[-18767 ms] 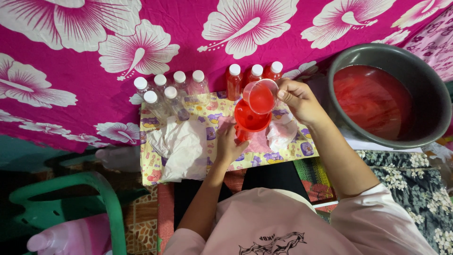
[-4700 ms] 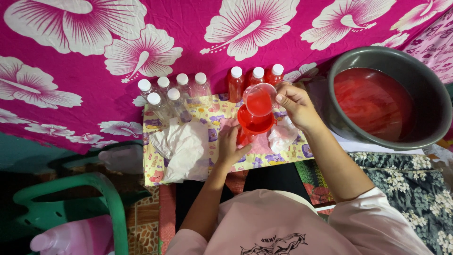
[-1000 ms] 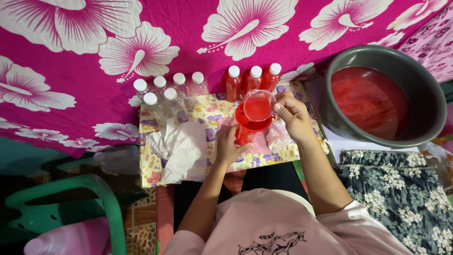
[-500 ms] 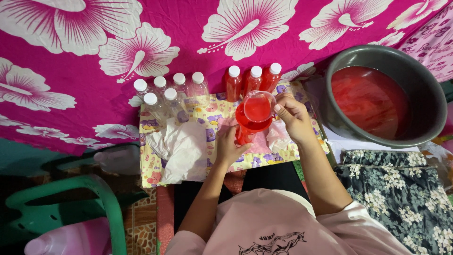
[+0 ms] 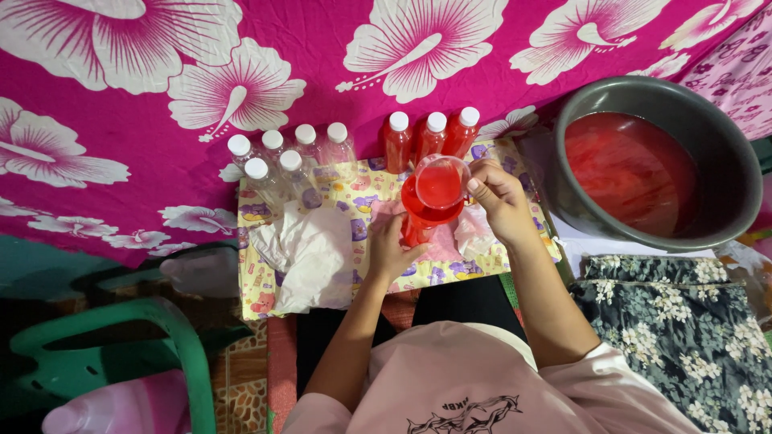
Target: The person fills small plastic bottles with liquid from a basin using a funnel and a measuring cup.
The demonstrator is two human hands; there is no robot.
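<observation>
Clear glossy plastic cup (image 5: 440, 183), matt crumpled cloth (image 5: 310, 255), probably smooth metal basin (image 5: 728, 153).

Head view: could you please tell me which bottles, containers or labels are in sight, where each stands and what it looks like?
Filled bottles: three, red, white caps, at the mat's far edge.
Empty bottles: six, clear, white caps, far left of the mat.
Basin: round, grey, right of the mat, red liquid inside.
Cup: clear, red liquid, in the right hand.
Labels, signs, screens: none visible.
</observation>
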